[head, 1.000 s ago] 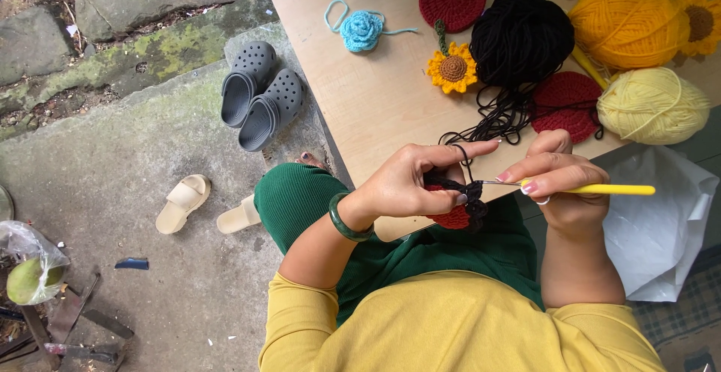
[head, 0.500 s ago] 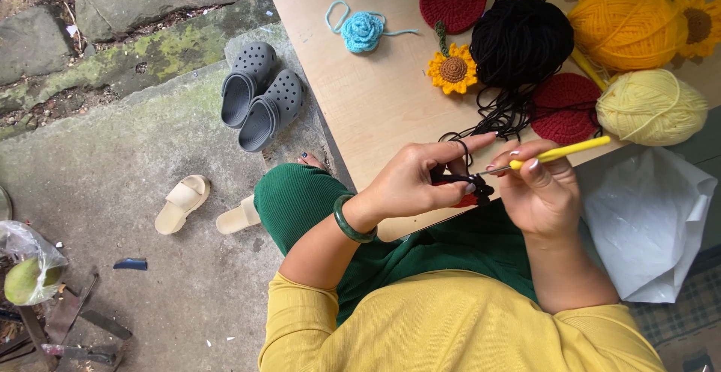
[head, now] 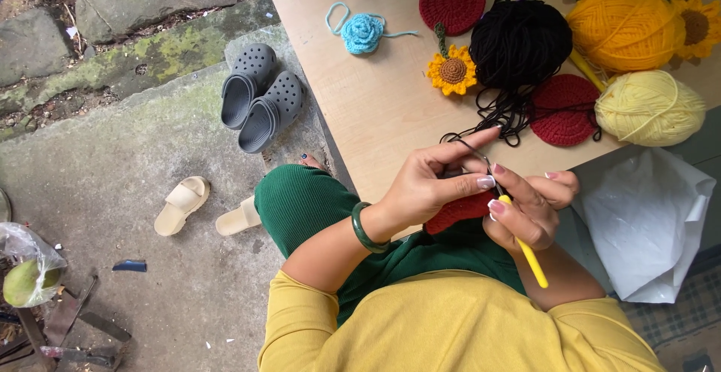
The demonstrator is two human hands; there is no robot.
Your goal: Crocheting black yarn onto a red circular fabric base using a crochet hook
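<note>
Red crochet piece [head: 460, 210] pinched in left hand [head: 435, 184], just below the table [head: 375, 109] edge, touching right hand [head: 529, 207]. Right hand closed around one yellow crochet hook [head: 526, 248], handle angled down toward the body. Black yarn strand [head: 469, 146] over raised left forefinger. Two red crocheted rounds, two sunflowers, one black yarn ball [head: 518, 41] on table.

A pale wooden table [head: 375, 109] carries yarn balls [head: 518, 41], red crocheted discs [head: 452, 0] and crocheted flowers [head: 452, 71].
</note>
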